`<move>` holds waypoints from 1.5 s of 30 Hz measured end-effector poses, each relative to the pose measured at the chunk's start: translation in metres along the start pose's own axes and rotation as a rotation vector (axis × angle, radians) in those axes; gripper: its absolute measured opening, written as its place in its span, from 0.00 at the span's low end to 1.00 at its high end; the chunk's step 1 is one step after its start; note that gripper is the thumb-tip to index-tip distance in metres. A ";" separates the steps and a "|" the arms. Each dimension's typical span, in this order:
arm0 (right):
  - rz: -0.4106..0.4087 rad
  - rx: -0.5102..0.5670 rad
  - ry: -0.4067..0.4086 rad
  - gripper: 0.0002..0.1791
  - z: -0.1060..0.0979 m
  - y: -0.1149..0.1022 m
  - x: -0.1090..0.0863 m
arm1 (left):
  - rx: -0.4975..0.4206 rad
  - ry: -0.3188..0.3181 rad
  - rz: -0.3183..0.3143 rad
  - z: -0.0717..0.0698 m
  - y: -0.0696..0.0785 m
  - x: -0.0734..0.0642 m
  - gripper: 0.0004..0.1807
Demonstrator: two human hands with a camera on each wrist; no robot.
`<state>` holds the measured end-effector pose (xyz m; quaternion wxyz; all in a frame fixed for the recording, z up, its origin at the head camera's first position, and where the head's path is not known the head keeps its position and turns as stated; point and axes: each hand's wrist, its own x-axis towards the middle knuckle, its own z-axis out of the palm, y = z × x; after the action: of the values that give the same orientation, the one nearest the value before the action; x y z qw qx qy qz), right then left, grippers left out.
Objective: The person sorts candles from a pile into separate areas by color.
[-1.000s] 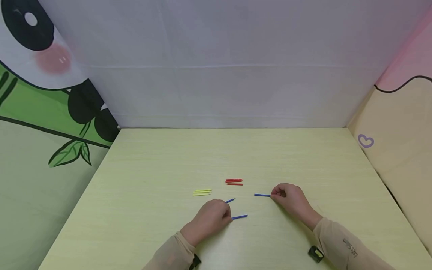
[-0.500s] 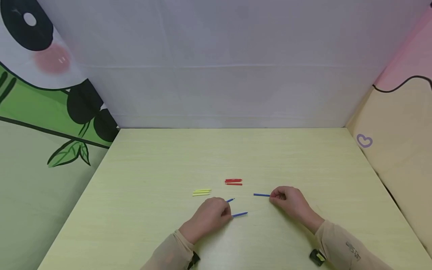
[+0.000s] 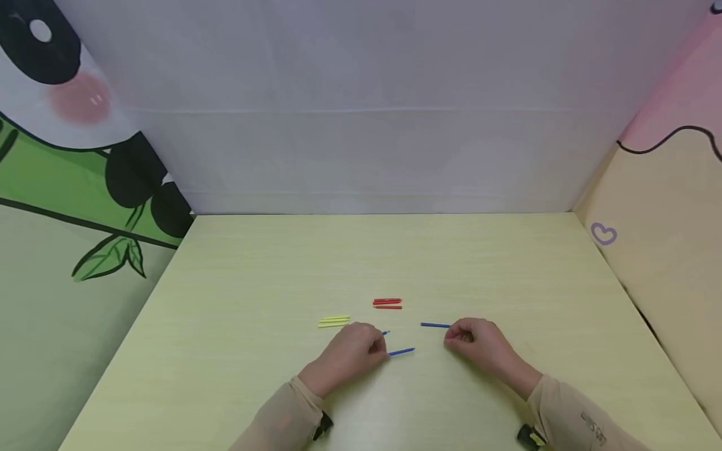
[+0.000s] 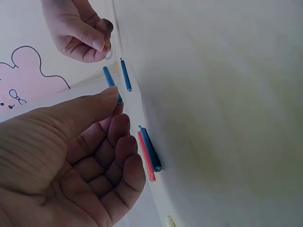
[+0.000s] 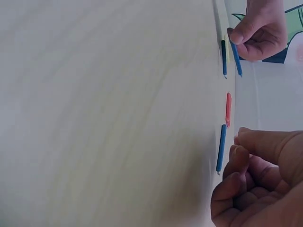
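My left hand [image 3: 350, 351] pinches a thin blue candle [image 3: 402, 352] between thumb and forefinger, its free end pointing right. A second blue candle [image 3: 386, 332] lies just beyond that hand, mostly hidden by it in the head view. To the right, a third blue candle [image 3: 435, 325] lies on the table, its right end close by the fingers of my right hand [image 3: 479, 344]. In the right wrist view that blue candle [image 5: 221, 149] lies apart from the loosely curled right fingers [image 5: 236, 163], which hold nothing.
Several yellow candles [image 3: 334, 321] lie side by side left of centre on the pale wooden table [image 3: 254, 269]. Farther back is a small row of red candles [image 3: 387, 304]. A white wall [image 3: 383, 156] rises behind the table, with printed side panels left and right.
My right hand has let go of its blue candle and drawn slightly toward me. My left hand, still pinching its candle, has moved a little away from me, covering more of the second blue candle.
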<state>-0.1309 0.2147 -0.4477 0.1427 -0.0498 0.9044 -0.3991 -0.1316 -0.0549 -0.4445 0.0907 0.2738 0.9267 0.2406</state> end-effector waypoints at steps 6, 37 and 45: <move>-0.068 0.042 -0.033 0.02 0.004 -0.001 -0.006 | -0.018 0.000 0.015 -0.003 -0.001 0.005 0.07; -0.219 0.134 -0.215 0.02 0.026 -0.011 -0.031 | -0.007 -0.053 0.068 -0.001 0.000 0.040 0.06; -0.240 0.134 -0.241 0.02 0.032 -0.012 -0.033 | -0.006 -0.075 0.068 0.001 0.004 0.047 0.08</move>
<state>-0.0899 0.1908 -0.4523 0.2046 -0.1951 0.8396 -0.4637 -0.1686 -0.0255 -0.4453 0.1179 0.3135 0.9122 0.2360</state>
